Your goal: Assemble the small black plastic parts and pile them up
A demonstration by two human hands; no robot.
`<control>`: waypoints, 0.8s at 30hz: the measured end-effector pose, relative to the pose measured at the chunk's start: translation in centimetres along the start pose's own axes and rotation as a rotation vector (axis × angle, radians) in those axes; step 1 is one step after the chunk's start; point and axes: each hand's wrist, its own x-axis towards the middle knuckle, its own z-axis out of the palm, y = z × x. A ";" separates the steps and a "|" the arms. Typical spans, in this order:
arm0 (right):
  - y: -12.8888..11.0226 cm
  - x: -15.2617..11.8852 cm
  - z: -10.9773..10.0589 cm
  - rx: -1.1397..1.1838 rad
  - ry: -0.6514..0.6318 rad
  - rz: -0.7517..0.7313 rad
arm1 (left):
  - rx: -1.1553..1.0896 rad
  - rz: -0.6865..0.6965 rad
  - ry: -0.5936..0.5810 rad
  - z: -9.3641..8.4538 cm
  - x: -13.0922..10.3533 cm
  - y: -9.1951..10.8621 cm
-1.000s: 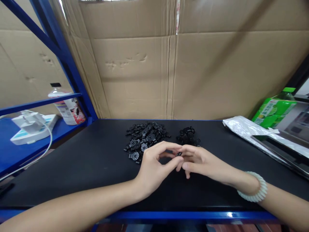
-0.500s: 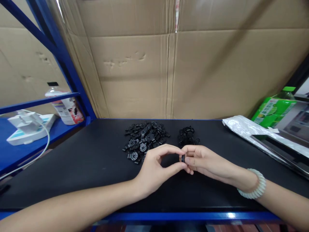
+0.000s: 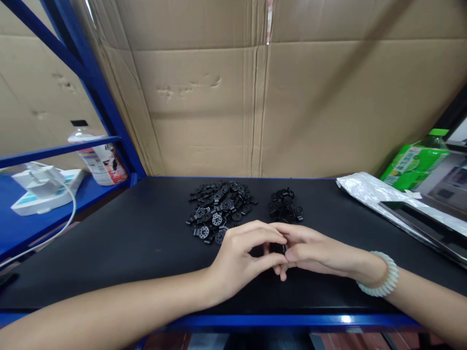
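Note:
A small round black part [image 3: 278,248] is held between both hands above the dark tabletop [image 3: 153,253]. My left hand [image 3: 248,257] grips it from the left, thumb and fingers curved round its edge. From the right, my right hand [image 3: 302,248], with a pale beaded bracelet on the wrist, pinches the same part, some fingers reaching behind and below it. Beyond my left hand lies a large pile of black parts [image 3: 219,204] with perforated discs. A smaller pile of black parts [image 3: 284,206] sits just behind my right hand.
A blue shelf [image 3: 18,214] at the left holds white plugs [image 3: 44,182] and a bottle [image 3: 100,163]. At the right are a silver bag [image 3: 365,187], a dark flat device [image 3: 419,221] and a green-labelled bottle [image 3: 412,163]. Cardboard [image 3: 204,112] stands behind the table.
Both hands have come slightly lower and nearer. The small black part has turned, so its round face shows more than its edge.

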 end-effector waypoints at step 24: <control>-0.6 0.0 1.4 -0.322 0.109 0.160 | 0.094 0.000 -0.041 1.4 -0.6 -0.4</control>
